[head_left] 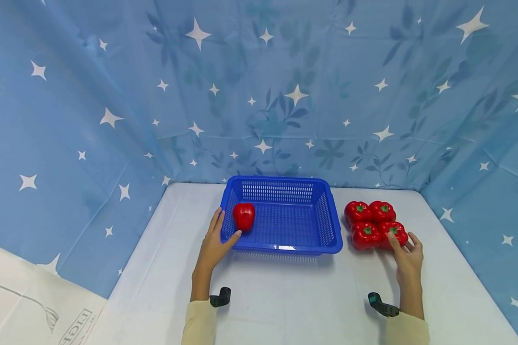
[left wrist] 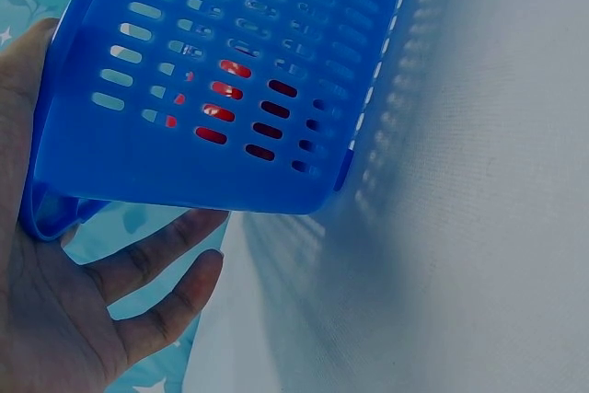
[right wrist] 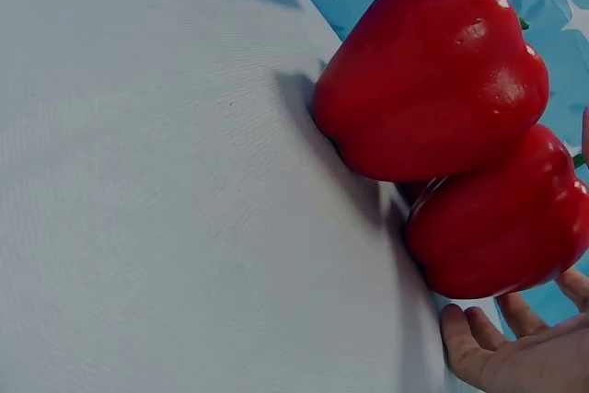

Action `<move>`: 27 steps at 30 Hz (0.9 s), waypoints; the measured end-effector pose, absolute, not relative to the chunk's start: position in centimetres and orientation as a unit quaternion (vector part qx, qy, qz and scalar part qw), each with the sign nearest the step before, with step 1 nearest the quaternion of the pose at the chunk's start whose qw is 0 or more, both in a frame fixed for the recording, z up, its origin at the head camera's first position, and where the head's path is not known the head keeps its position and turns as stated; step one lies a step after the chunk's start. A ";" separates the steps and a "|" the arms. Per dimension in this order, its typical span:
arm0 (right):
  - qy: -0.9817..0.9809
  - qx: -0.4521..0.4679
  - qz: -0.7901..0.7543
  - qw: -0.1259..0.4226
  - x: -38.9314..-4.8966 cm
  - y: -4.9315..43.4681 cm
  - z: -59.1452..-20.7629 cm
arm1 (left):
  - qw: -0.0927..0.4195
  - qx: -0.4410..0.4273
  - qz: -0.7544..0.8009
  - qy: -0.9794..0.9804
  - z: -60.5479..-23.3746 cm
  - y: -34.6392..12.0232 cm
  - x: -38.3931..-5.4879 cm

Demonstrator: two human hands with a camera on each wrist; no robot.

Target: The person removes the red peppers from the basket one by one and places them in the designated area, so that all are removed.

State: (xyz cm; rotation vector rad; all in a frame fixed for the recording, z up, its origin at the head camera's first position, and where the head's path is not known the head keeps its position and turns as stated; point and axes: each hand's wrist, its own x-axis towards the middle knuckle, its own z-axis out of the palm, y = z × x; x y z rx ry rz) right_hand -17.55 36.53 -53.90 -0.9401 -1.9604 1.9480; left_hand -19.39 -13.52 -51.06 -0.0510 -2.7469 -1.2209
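Observation:
A blue plastic basket (head_left: 285,248) with slotted walls stands on the white table, one red bell pepper (head_left: 244,216) inside near its left wall. My left hand (head_left: 213,247) holds the basket's front left corner, thumb over the front rim. In the left wrist view, two lower fingers (left wrist: 175,306) are spread below the basket's edge. My right hand (head_left: 408,261) grips the front right bell pepper (head_left: 385,229) of a cluster, thumb on top and fingers round its right side. Beside that pepper sits the front left bell pepper (head_left: 364,238); its side faces the right wrist view.
Two more bell peppers (head_left: 356,212) sit behind in the cluster, right of the basket. A blue curtain (head_left: 259,120) with white stars hangs behind and beside the table (head_left: 285,302). Each wrist wears a black camera mount (head_left: 221,298).

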 end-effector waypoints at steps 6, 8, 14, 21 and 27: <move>-0.627 -0.330 0.693 0.136 -17.7 37.4 -54.7 | 0.066 -0.016 -0.407 -0.911 -51.2 -13.6 -19.2; -0.616 -0.340 0.693 0.154 -18.2 38.3 -55.9 | 0.067 -0.017 -0.407 -0.911 -51.2 -13.6 -19.2; -0.630 -0.353 0.646 0.246 -18.3 38.6 -55.5 | 0.067 -0.023 -0.401 -0.913 -51.2 -13.6 -19.1; -0.644 -0.322 0.616 0.320 -17.0 34.8 -48.9 | 0.073 -0.029 -0.403 -0.912 -51.0 -13.5 -19.3; -0.656 -0.272 0.615 0.341 -17.6 33.2 -46.0 | 0.070 -0.019 -0.403 -0.912 -51.0 -13.4 -19.3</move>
